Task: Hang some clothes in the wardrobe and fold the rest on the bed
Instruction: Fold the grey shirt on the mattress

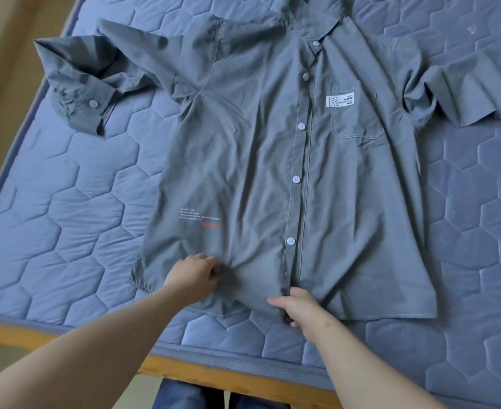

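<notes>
Grey button-up shirt (272, 160) flat on quilted mattress (66, 216) — left hand (194, 277) and right hand (300, 308) fingers pinching its hem.

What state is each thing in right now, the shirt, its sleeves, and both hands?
shirt: spread front-up on the mattress, buttoned, wrinkled
left sleeve: bunched, cuff buttoned
right sleeve: spread outward
left hand: pinching the hem fabric
right hand: gripping the placket at the hem

tan floor (4, 39) beside the frame, blue jeans (184, 398) below
</notes>
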`<state>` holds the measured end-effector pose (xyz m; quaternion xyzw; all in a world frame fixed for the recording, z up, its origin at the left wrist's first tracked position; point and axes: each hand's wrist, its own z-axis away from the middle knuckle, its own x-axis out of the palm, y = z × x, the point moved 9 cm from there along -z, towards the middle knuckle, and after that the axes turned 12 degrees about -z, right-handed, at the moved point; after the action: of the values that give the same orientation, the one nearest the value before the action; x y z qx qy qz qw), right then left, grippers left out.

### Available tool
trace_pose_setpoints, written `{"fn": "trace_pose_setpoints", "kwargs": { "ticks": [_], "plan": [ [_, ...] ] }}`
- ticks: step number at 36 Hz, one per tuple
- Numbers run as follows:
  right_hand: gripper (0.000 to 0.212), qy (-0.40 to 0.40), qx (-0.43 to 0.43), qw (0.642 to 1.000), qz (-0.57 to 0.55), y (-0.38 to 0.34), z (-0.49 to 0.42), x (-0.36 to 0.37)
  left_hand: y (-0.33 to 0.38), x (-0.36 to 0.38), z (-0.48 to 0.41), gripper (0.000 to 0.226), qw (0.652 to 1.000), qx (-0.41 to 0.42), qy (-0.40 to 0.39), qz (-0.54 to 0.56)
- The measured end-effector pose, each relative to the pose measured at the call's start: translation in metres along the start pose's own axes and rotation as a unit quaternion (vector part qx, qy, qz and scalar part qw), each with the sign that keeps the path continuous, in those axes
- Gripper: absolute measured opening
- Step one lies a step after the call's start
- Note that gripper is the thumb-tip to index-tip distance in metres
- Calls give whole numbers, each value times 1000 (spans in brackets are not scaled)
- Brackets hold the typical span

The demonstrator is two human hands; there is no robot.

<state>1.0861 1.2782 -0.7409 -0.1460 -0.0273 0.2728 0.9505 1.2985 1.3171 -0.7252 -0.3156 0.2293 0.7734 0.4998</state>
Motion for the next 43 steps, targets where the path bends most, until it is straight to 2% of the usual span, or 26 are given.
{"fn": "trace_pose_setpoints", "kwargs": {
  "ticks": [3,5,8,12,16,20,23,28,31,33,35,40,43],
  "plan": [
    [7,33,-14,998,-57,1,-2,-5,-34,-10,10,27,993,-97,68,-22],
    [6,47,-3,998,-40,7,-1,-9,-58,-13,20,29,979,-174,105,12],
    [12,48,37,998,-14,21,0,-10,-87,-8,32,38,952,-263,124,97],
    [15,35,52,998,-9,26,2,-4,-112,1,39,63,922,-319,122,184],
    [10,47,50,997,-22,23,3,-5,-129,12,39,71,902,-322,103,270],
    [16,88,52,994,-29,25,1,-16,-144,18,40,42,896,-312,71,309],
    [21,105,57,993,14,27,3,-19,-153,17,44,28,903,-305,66,297],
    [27,151,37,982,106,20,4,-21,-159,20,47,18,912,-308,46,265],
    [16,212,6,960,186,5,10,-28,-156,26,42,17,926,-304,-4,222],
    [7,229,-17,953,196,-7,14,-29,-155,27,40,10,929,-312,-40,194],
    [6,236,-45,954,182,-18,16,-26,-155,26,38,14,924,-320,-55,201],
    [14,218,-78,963,134,-41,16,-9,-152,5,39,41,905,-322,-30,277],
    [15,190,-95,968,137,-63,17,9,-161,-18,42,42,888,-319,1,332]
  ]
}}
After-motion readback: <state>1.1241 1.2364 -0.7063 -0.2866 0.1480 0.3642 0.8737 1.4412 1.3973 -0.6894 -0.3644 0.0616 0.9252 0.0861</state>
